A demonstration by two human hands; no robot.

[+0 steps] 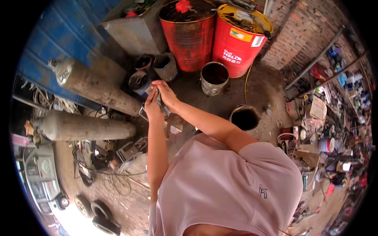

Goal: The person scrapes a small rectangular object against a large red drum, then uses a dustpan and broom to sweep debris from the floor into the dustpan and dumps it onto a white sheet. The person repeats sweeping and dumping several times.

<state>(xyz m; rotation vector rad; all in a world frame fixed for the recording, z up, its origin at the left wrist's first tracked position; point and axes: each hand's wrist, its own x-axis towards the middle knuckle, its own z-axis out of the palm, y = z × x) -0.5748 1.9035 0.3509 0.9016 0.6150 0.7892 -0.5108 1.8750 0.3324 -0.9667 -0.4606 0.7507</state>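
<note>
The left hand (153, 104) and right hand (168, 95) meet ahead of the body, fingertips close together and pointing away from the wearer; whether they pinch anything I cannot tell. A grey piece (159, 99) shows in the gap between them, mostly hidden, so its long axis and which way it points are unclear. Just beyond the fingers, to the left, is a blue-sided bucket (144, 89), upright, its round mouth facing up. A grey bucket (165, 67) stands close behind it.

The left forearm runs nearly straight forward; the right slants in from the right. On the left, room ends near two gas cylinders (96, 87), their long axes running outward toward the left edge. Ahead, two red drums (188, 44) close off the far side. Bare floor (191, 87) opens to the right of the hands, as far as a pale bucket (213, 87).
</note>
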